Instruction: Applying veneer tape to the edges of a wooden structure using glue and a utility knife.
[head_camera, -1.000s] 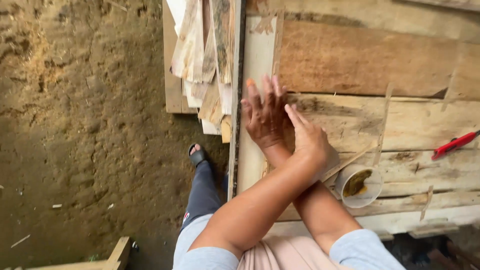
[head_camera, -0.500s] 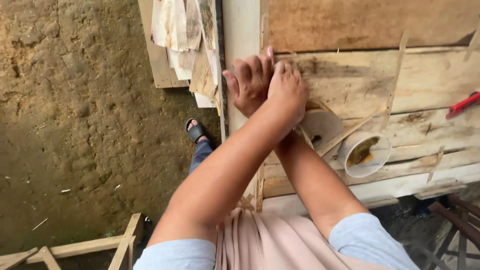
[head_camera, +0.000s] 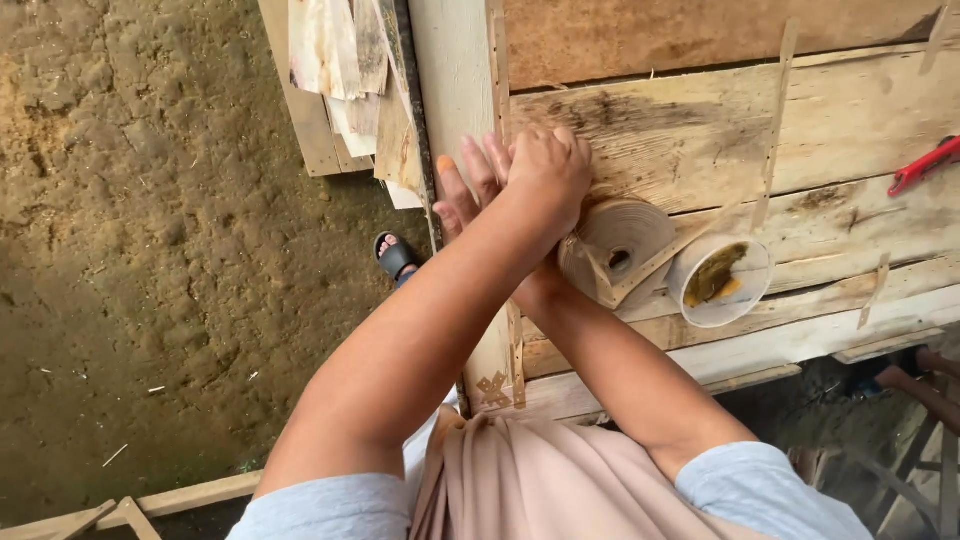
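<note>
Head view: my left hand (head_camera: 545, 170) lay crossed over my right hand (head_camera: 475, 190), pressing flat mid-frame, grip grasping nothing; tape roll (head_camera: 615, 245) might snag.

You wear a light blue short-sleeved top; both sleeves (head_camera: 770, 490) end above the elbow, so your forearms are bare. A pale pink-beige cloth (head_camera: 540, 480), gathered in soft folds, hangs down your front between the sleeves, like an apron or skirt. Your left hand (head_camera: 545, 175) and right hand (head_camera: 470, 190) are bare: no gloves, and no rings or watch that you can make out. One right fingernail (head_camera: 446, 163) carries orange polish. On your foot you have a black open-toed sandal (head_camera: 397, 257) with a wide strap across the toes. A dark blue-grey trouser leg shows just beside it, mostly hidden by your arm.
</note>
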